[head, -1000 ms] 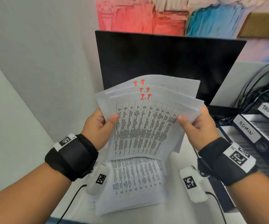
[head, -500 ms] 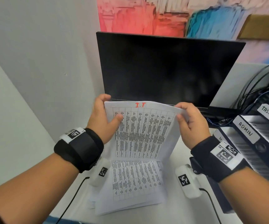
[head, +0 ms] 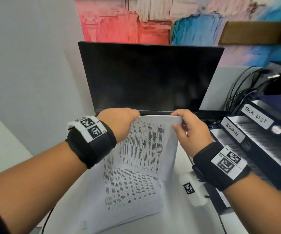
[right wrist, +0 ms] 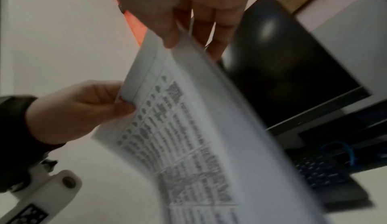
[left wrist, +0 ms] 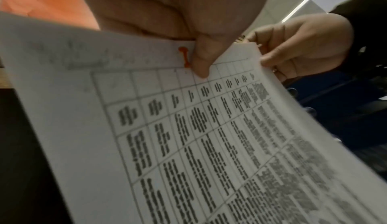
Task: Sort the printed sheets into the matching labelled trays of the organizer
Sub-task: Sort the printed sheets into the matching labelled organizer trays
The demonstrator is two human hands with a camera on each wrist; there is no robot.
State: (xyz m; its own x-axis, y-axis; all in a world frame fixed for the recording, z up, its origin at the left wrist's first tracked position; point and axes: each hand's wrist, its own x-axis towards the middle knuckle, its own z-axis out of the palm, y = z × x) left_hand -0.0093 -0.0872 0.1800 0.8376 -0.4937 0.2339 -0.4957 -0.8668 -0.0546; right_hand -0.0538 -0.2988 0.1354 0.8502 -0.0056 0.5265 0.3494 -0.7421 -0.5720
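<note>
One desk (head: pixel 178 222), white. One black monitor (head: pixel 150 76), dark, upright at the back of the desk; all places below are given from it.

One organizer (head: pixel 261 149), dark, to the monitor's right. Two tray labels readable: "ADMIN" (head: pixel 232 129) and "TASK LIST" (head: pixel 256 116); a third tray below, its label hidden.

One pile of printed sheets (head: pixel 129 193), flat on the desk in front of the monitor, table-printed face up.

One held bundle of printed sheets (head: pixel 146 144), several leaves, count not readable, raised above the pile just in front of the monitor's lower edge, a red mark at its top margin.

Two hands. Left hand (head: pixel 117 122) pinches the bundle's top left corner, thumb over the printed face. Right hand (head: pixel 192 130) pinches the top right corner, thumb in front, fingers behind.
</note>
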